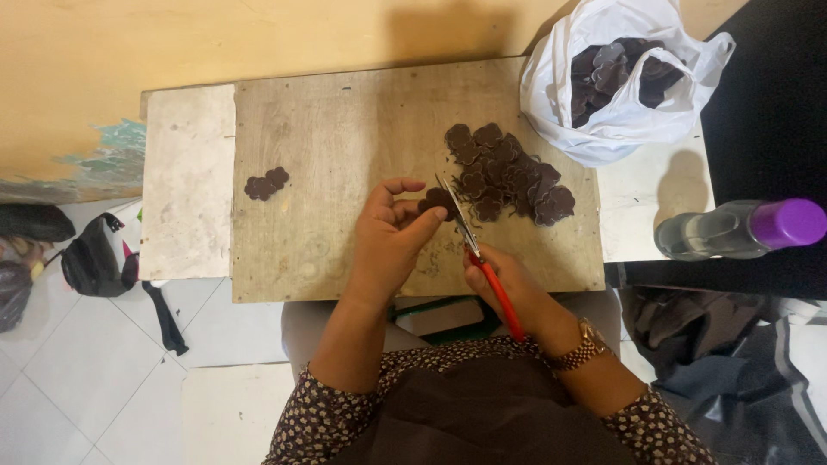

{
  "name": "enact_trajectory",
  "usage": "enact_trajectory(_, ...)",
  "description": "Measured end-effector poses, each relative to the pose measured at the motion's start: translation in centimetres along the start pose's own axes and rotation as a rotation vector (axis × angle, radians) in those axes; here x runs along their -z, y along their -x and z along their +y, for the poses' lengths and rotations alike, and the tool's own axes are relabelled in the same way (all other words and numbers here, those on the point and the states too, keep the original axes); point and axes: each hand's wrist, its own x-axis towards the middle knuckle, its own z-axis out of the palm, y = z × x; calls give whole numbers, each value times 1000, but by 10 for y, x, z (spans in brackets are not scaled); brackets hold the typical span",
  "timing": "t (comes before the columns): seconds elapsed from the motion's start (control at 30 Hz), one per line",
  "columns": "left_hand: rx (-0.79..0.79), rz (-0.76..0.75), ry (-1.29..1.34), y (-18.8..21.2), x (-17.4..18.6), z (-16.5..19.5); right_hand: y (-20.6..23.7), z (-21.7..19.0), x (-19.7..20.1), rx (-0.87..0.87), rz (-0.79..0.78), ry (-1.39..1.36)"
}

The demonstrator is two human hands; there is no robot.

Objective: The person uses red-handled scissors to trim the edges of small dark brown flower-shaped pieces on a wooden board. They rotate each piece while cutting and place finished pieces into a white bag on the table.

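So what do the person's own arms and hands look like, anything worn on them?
Both hands are bare, with no gloves. The left hand shows no jewellery from this view. The right hand has a gold-coloured wristwatch with a metal link band at the wrist. Both arms come out of dark sleeves with a small pale floral print, pushed up so the forearms are uncovered.

Board (pixel 345 129): bare plywood, matt, scuffed. Scissors (pixel 472 245): bright metal blades, glossy red plastic handles. Flower-shaped cutouts (pixel 508 176): dark, matt, leather-like. Bag (pixel 551 95): thin white plastic, crinkled. Bottle (pixel 741 228): clear plastic, purple cap.
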Motion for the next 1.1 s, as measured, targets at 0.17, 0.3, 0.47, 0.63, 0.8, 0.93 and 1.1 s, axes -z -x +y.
enact_trajectory(0.17, 54, 54, 24, 4, -8, 7, 0, 1, -2, -88, 33, 8)
enact_trajectory(0.3, 36, 39, 66, 3, -11, 7, 1, -1, -3, -85, 18, -53)
enact_trajectory(0.47, -7, -9, 85, 0, -8, 0, 1, -3, -1, -4, -48, -52)
enact_trajectory(0.63, 12, -13, 49, 1, -3, -1, 1, -4, 1, 39, -82, -17)
enact_trajectory(0.8, 44, -4, 12, 1, -4, 5, 0, -4, 3, 31, -123, -22)
enact_trajectory(0.93, 41, 11, -39, 2, -6, 8, 0, -4, 2, 14, -116, -16)
enact_trajectory(1.1, 21, 28, -32, 2, -9, 6, 0, -4, 2, 12, -113, -1)
